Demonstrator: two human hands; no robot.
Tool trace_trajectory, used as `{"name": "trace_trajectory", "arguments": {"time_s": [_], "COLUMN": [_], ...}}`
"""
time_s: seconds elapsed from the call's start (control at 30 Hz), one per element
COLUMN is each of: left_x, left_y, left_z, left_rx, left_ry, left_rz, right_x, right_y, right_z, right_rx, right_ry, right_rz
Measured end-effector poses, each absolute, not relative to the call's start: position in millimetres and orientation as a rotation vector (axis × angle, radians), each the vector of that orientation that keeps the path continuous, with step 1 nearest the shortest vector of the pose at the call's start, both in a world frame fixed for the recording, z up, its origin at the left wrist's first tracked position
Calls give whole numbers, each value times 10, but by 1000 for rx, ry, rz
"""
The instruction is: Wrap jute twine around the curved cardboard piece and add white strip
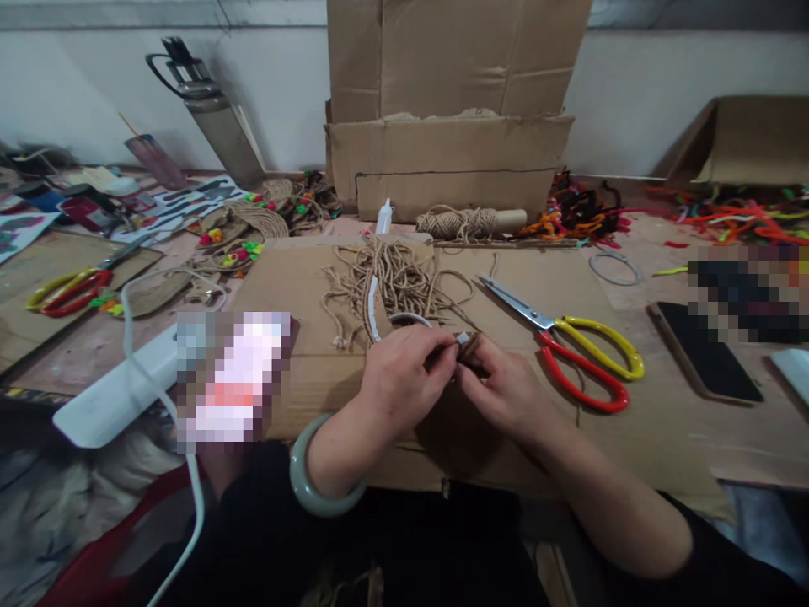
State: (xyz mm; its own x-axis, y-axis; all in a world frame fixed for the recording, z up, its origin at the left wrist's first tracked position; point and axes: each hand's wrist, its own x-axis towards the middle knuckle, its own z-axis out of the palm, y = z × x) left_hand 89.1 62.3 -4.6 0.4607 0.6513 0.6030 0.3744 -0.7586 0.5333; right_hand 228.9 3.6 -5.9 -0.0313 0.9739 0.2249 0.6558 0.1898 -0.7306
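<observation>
My left hand [408, 367] and my right hand [506, 384] meet over the cardboard, both with pinched fingers. Between the fingertips is a small brown strip with a white tab [463, 338]; most of it is hidden by my fingers. Just beyond my left hand lies a heap of cut jute cord [404, 274]. A brown band with a white strip [372, 308] runs down the heap toward that hand. Part of a pale ring [410, 319] shows behind my knuckles. To the right rest open-bladed scissors [549, 324] with one yellow and one red handle.
A cardboard sheet [303, 291] covers the table under my hands. A roll of jute cord [455, 223] and a white glue bottle [384, 217] are behind the heap. A phone [704, 354] lies at right; a white power strip [120, 392] with a cable sits at left.
</observation>
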Motion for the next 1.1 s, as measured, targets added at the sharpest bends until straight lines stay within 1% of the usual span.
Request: {"name": "trace_trajectory", "arguments": {"time_s": [1.1], "left_x": [903], "left_y": [620], "left_z": [-45], "left_rx": [2367], "left_ry": [921], "left_rz": [1171], "right_x": [2282], "right_y": [34], "right_z": [-48], "right_rx": [-1538], "right_ry": [-1774], "right_rz": [534]}}
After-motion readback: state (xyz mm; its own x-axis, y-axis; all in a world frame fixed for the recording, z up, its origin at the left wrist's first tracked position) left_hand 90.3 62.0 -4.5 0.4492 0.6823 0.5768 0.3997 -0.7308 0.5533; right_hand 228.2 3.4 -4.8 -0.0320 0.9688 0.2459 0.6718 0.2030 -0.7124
